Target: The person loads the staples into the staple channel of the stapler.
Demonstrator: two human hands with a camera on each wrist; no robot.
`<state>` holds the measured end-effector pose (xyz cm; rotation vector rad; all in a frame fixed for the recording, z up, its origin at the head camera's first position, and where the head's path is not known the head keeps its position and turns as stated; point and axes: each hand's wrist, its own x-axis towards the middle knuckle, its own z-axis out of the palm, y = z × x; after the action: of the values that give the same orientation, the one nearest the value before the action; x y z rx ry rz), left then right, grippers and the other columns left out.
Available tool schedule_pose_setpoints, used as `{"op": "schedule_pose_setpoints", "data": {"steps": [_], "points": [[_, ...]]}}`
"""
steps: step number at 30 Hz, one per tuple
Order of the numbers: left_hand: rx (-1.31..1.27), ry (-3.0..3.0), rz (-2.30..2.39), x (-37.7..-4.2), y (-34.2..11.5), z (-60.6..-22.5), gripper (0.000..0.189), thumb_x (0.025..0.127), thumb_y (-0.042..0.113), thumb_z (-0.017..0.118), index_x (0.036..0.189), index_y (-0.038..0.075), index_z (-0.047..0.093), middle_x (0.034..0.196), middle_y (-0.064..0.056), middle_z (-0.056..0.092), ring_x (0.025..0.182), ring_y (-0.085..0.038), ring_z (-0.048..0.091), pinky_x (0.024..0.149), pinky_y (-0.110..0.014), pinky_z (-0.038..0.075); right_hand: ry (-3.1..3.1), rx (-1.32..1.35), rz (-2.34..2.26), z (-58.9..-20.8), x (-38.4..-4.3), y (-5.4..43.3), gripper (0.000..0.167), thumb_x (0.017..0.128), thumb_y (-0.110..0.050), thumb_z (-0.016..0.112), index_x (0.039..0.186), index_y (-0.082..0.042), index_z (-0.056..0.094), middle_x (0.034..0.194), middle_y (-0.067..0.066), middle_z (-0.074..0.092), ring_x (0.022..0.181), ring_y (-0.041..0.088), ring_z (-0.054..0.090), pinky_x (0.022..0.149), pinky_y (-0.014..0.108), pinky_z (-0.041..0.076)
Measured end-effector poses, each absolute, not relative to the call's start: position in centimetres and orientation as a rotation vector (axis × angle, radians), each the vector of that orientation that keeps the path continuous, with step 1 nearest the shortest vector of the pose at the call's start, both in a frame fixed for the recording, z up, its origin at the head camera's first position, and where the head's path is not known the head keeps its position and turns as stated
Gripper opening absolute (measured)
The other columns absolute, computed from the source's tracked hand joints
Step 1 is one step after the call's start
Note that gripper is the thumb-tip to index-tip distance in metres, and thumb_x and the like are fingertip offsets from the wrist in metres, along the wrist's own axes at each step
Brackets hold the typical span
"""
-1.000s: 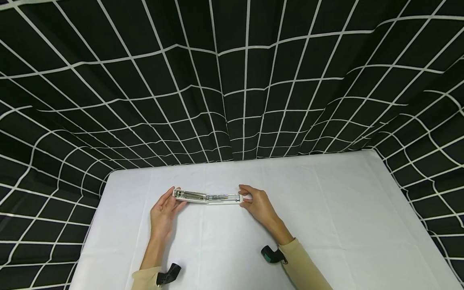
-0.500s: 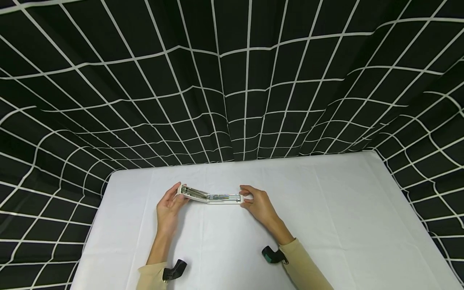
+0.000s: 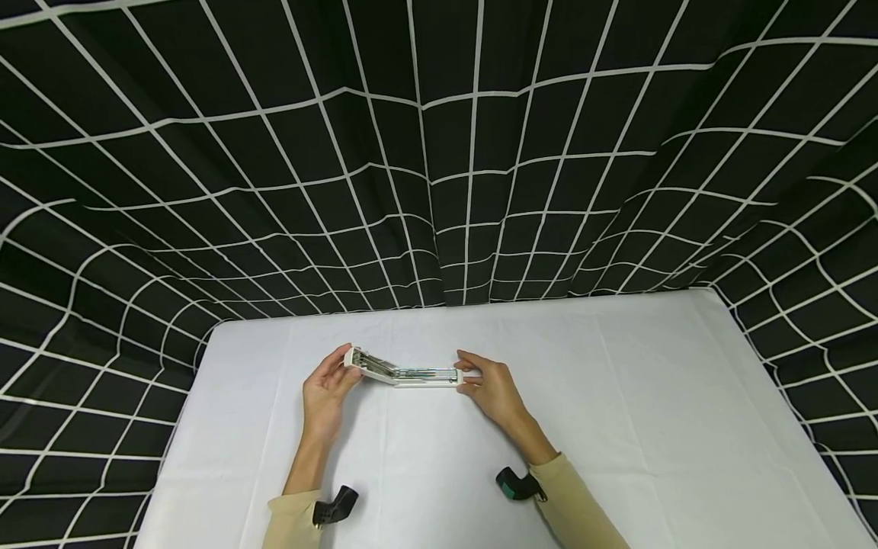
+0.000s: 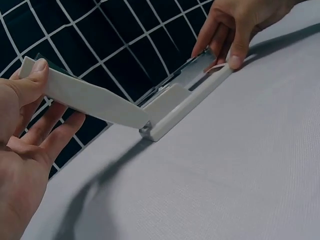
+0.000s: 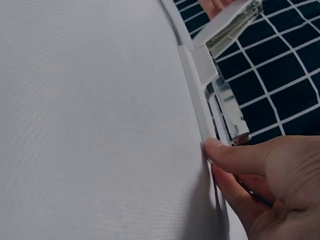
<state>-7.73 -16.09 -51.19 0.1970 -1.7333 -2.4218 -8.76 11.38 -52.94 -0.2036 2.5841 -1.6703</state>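
A white stapler lies opened wide at its hinge, slightly left of the middle in the head view. Its metal inside shows along both halves. Between thumb and fingers, my left hand pinches the end of the raised cover, which slants up to the left over the table. At the other end, my right hand grips the tip of the base, which lies along the tabletop. The right wrist view shows the thumb on the base's near edge, with the other fingers partly hidden behind the thumb and base.
A white cloth covers the table. Behind it and at both sides hangs a black curtain with a white grid. Each sleeve carries a black wrist camera, one on the left and one on the right.
My left hand has moved up and to the right, lifting the stapler's cover to a steeper angle. The base and my right hand have stayed nearly still.
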Motion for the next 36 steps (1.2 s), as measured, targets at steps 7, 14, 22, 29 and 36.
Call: {"op": "schedule_pose_setpoints", "data": {"steps": [7,14,22,29,36], "points": [[0.129,-1.814,-2.360,-7.8,-15.6,-50.9,0.048,0.080,-0.022,0.065,0.126,-0.013,0.056,0.110,0.001,0.069,0.099,-0.010,0.066,0.083,-0.018,0.058,2.563,-0.200,-1.663,-52.8,-9.1,11.5,0.060,0.072,0.019,0.075,0.129,0.009,0.058,0.108,0.017,0.070,0.098,0.027,0.069,0.078,0.018,0.060],[0.138,-1.788,-2.382,-7.9,-15.0,-51.1,0.049,0.078,-0.025,0.064,0.124,-0.009,0.061,0.111,0.003,0.071,0.111,-0.009,0.063,0.094,-0.020,0.054,2.472,-0.178,-1.733,-52.9,-9.6,11.5,0.063,0.069,0.023,0.074,0.128,0.013,0.056,0.106,0.019,0.070,0.097,0.028,0.069,0.078,0.021,0.060],[0.001,-1.695,-2.483,-8.3,-13.6,-51.7,0.049,0.078,-0.026,0.063,0.110,0.011,0.072,0.107,0.002,0.071,0.100,-0.011,0.067,0.091,-0.021,0.056,2.477,-0.146,-1.717,-52.7,-9.8,11.2,0.064,0.067,0.023,0.075,0.127,0.013,0.056,0.103,0.016,0.072,0.096,0.025,0.067,0.079,0.022,0.061],[-0.010,-1.699,-2.490,-8.7,-12.2,-51.7,0.046,0.078,-0.023,0.066,0.107,0.012,0.073,0.107,0.000,0.071,0.102,-0.015,0.067,0.093,-0.025,0.056,2.502,-0.133,-1.693,-52.5,-10.0,11.5,0.063,0.067,0.021,0.076,0.126,0.012,0.059,0.102,0.013,0.073,0.095,0.023,0.066,0.079,0.024,0.061],[-0.053,-1.661,-2.540,-8.8,-11.8,-51.9,0.048,0.073,-0.028,0.065,0.106,0.006,0.072,0.104,-0.003,0.072,0.094,-0.016,0.068,0.086,-0.023,0.059,2.508,-0.124,-1.696,-52.4,-9.8,11.8,0.062,0.067,0.020,0.077,0.126,0.012,0.059,0.102,0.014,0.073,0.095,0.024,0.068,0.079,0.024,0.061]]}}
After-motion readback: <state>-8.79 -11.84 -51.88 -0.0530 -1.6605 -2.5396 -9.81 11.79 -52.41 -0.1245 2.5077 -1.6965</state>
